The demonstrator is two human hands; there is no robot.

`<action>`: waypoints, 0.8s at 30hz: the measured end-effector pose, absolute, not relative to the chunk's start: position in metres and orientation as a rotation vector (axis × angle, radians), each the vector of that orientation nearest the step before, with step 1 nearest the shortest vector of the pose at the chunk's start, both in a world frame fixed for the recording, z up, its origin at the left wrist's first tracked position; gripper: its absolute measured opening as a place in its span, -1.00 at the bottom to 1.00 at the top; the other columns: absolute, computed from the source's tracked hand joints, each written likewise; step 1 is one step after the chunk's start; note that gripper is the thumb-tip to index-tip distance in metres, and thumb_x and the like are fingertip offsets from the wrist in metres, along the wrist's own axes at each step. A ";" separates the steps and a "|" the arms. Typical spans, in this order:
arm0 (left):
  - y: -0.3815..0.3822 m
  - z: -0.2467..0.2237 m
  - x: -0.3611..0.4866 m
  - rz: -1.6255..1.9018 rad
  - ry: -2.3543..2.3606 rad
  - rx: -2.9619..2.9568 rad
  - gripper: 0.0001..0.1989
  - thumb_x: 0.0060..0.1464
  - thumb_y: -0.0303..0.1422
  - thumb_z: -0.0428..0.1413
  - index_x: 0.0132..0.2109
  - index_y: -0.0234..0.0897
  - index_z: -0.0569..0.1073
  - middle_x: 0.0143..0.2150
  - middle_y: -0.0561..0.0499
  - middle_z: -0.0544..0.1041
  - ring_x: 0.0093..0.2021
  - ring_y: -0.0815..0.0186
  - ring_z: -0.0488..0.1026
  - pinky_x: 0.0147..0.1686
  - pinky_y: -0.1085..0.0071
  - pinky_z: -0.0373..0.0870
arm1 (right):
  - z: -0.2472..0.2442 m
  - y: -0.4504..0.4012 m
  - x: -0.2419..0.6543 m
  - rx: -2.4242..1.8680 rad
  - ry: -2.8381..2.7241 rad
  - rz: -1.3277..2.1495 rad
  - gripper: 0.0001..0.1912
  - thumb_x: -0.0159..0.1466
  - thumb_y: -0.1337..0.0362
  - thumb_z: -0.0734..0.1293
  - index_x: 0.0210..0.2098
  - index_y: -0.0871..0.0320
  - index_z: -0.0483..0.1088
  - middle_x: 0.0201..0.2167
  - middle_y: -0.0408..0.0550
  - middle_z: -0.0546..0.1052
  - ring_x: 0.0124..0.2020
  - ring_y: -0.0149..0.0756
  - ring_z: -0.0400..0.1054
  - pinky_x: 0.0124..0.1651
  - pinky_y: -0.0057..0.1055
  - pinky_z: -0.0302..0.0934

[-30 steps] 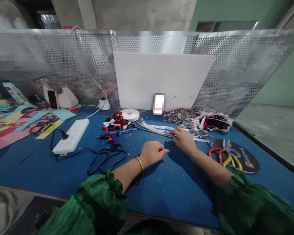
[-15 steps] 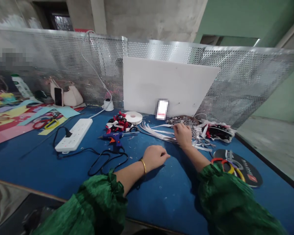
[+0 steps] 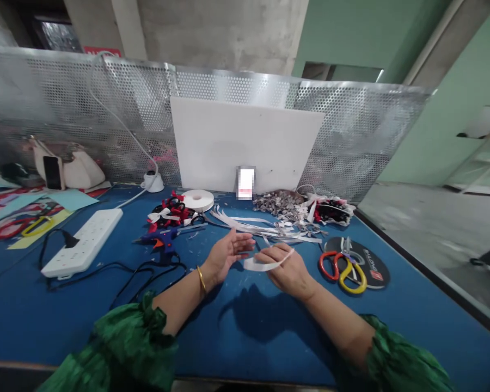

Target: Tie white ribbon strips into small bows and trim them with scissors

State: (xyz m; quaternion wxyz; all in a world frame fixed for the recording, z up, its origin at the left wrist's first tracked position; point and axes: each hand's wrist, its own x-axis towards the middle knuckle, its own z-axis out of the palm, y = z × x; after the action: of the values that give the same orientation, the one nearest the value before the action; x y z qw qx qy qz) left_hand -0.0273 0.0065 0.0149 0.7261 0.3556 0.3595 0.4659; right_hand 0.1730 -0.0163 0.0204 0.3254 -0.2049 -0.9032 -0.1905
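A white ribbon strip (image 3: 265, 266) is gripped in my right hand (image 3: 288, 272), its loop hanging toward the left. Just left of it, my left hand (image 3: 227, 254) has its fingers spread, palm turned toward the ribbon, with nothing held. Beyond both hands lie more white ribbon strips (image 3: 253, 227) on the blue table. A pile of small grey pieces (image 3: 280, 206) is behind these strips, and a blue glue gun (image 3: 161, 238) rests to the left.
A white power strip (image 3: 85, 242) and black cable are on the left. Scissors (image 3: 345, 272) lie across a black disc (image 3: 378, 267) at right. Red and black bows (image 3: 173, 212), a white ribbon roll (image 3: 198, 200) and a lit phone (image 3: 245, 182) stand farther back.
My right hand has come back from the pile with a white ribbon strip. My left hand has opened its fingers. The view has turned to the right.
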 end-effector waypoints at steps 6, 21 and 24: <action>-0.005 0.020 -0.021 0.916 0.852 0.905 -0.54 0.00 -0.04 0.18 -0.11 -0.35 0.54 -0.12 -0.16 0.57 -0.15 0.24 0.49 -0.15 0.38 0.34 | 0.019 0.002 0.179 -0.878 -2.343 -0.491 -0.82 0.36 0.38 0.17 -0.19 0.20 0.41 -0.35 -0.01 0.51 -0.37 -0.27 0.33 -0.26 -0.32 0.11; -0.011 0.017 -0.019 0.672 0.865 1.007 -0.68 -0.14 -0.24 0.33 -0.27 -0.38 0.56 -0.41 -0.02 0.51 -0.47 0.47 0.42 -0.36 0.54 0.33 | 0.019 0.004 0.186 -1.253 -1.927 -0.296 -0.83 0.36 0.32 0.20 -0.23 0.12 0.43 -0.29 -0.08 0.56 -0.30 -0.24 0.41 -0.21 -0.34 0.18; -0.012 0.017 -0.019 0.702 0.856 0.970 -0.70 -0.15 -0.26 0.33 -0.28 -0.38 0.55 -0.42 -0.01 0.50 -0.48 0.47 0.42 -0.38 0.54 0.32 | 0.019 0.006 0.188 -1.275 -1.911 -0.296 -0.76 0.31 0.31 0.25 -0.04 0.15 0.40 -0.13 0.02 0.54 -0.14 -0.14 0.41 -0.13 -0.28 0.23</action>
State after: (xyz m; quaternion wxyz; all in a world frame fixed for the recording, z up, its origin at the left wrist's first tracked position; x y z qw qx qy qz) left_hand -0.0186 -0.0124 0.0175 0.7411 0.4426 0.3902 0.3203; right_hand 0.1875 0.0062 0.0192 0.4011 -0.5042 -0.7557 -0.1173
